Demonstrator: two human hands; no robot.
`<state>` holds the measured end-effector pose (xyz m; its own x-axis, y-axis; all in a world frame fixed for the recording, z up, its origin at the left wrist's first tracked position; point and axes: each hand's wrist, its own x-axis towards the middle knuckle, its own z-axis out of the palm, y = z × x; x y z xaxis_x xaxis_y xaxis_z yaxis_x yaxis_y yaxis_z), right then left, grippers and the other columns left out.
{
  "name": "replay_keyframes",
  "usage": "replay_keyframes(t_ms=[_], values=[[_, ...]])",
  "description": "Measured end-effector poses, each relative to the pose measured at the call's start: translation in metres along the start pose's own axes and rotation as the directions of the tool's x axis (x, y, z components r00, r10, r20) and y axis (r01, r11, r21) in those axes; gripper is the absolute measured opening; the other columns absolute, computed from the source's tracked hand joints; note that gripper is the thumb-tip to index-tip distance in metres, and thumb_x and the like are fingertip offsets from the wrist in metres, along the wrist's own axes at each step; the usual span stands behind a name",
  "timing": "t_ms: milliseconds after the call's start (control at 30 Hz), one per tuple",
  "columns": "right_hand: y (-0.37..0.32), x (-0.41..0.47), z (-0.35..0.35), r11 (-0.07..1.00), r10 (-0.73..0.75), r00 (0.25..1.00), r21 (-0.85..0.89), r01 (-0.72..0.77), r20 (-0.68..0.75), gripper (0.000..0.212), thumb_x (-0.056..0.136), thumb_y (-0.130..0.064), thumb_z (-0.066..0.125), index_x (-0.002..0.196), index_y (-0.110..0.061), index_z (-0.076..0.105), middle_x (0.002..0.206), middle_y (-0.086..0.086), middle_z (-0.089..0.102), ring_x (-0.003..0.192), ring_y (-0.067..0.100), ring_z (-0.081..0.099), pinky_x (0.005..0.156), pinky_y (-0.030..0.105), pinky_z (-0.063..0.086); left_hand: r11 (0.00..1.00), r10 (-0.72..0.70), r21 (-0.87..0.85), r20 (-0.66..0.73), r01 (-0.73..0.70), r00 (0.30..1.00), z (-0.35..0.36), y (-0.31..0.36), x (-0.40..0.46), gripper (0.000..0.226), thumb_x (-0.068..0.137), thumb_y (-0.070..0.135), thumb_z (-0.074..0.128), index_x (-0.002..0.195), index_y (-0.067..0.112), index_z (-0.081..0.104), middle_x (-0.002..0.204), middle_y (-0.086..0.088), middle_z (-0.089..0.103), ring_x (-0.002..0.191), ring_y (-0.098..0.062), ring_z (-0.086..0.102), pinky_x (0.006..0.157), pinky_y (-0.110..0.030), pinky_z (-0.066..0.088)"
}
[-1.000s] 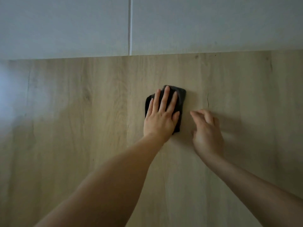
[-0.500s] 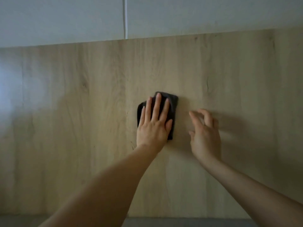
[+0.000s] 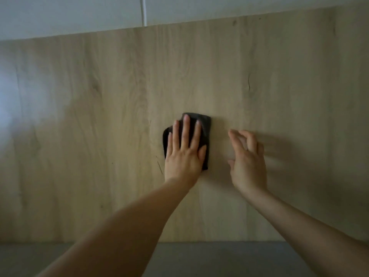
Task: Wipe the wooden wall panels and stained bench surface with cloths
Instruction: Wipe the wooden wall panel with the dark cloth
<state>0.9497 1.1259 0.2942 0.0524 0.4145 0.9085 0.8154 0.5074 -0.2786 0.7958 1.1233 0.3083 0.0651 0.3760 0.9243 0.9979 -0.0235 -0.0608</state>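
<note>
Head view: flat left hand (image 3: pixel 184 156) presses soft, light cloth (image 3: pixel 205 126) on wall panel (image 3: pixel 99 116); right hand (image 3: pixel 247 162) loosely curled, empty

Above the wood – pale grey-white wall (image 3: pixel 239 9) across the top of view; a thin white vertical strip (image 3: pixel 144 11), maybe a seam or conduit, can't tell, runs down it & ends at the wood's top edge; soft light patch (image 3: pixel 8 100) at far left.

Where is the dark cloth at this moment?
In the head view, the dark cloth lies flat against the wooden wall panel near frame centre, pressed under the left hand, just left of the empty right hand.
</note>
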Motion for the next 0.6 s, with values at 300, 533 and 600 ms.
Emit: replay_keyframes(t_ms=[300,533,600], values=[[-0.005,-0.016,-0.007,0.999,0.031,0.993,0.039,-0.036,0.117,0.075,0.079,0.007,0.063,0.144,-0.021,0.037,0.145,0.001,0.028,0.123,0.027,0.033,0.096,0.034,0.042,0.988,-0.146,0.064,0.115,0.139,0.983,-0.031,-0.077,0.001,0.061,0.100,0.049,0.014,0.146,0.027,-0.018,0.156,0.001,-0.023,0.144,-0.020,-0.018,0.118,-0.035,-0.004],[-0.003,-0.021,-0.003,1.000,0.004,0.992,0.021,-0.007,0.125,0.076,0.080,0.005,0.063,0.145,-0.023,0.035,0.146,-0.001,0.026,0.125,0.023,0.031,0.097,0.032,0.042,0.997,-0.060,-0.046,0.168,0.068,0.984,-0.005,-0.011,-0.033,0.063,0.100,0.045,0.016,0.139,0.026,-0.030,0.144,0.001,-0.042,0.127,-0.019,-0.047,0.105,-0.032,-0.028],[-0.003,-0.023,-0.007,1.000,0.015,0.991,0.002,-0.015,0.132,0.077,0.081,0.007,0.061,0.145,-0.025,0.034,0.146,0.000,0.025,0.125,0.023,0.030,0.095,0.031,0.041,0.992,0.121,-0.051,0.217,-0.112,0.969,0.003,0.000,-0.048,0.060,0.096,0.049,0.006,0.141,0.031,-0.030,0.144,0.005,-0.042,0.132,-0.018,-0.043,0.110,-0.034,-0.022]])
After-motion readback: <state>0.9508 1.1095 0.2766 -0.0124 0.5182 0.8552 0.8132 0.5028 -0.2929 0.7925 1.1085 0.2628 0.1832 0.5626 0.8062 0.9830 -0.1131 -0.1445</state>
